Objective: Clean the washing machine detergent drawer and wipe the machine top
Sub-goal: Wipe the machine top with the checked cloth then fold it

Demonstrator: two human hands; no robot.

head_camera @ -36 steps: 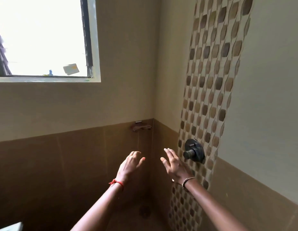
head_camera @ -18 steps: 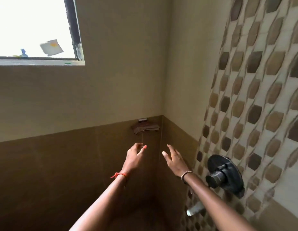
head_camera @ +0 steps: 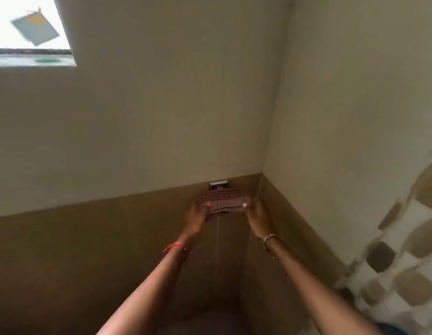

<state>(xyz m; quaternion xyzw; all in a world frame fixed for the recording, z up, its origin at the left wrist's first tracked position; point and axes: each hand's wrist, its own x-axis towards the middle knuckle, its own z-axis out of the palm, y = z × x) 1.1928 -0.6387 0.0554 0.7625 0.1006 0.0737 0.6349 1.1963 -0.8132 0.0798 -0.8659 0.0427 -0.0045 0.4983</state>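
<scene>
Cloth (head_camera: 223, 201) between left hand (head_camera: 197, 215), right hand (head_camera: 257, 217)

A cloth (head_camera: 222, 201) is hanging over a spout (head_camera: 218, 183) in the corner, the left hand (head_camera: 198, 213) holding its left end, the right hand (head_camera: 256, 218) its right end; a window (head_camera: 28, 32) is sitting high to the left.

Metal wall spout (head_camera: 219, 183) in the corner, checked cloth (head_camera: 224, 201) draped over it, thin water stream (head_camera: 217, 238) beneath

A home bathroom: 2-tone tiled walls (head_camera: 137, 238), a mosaic strip (head_camera: 408, 262) (blurred), a wall spout (head_camera: 218, 183).
</scene>
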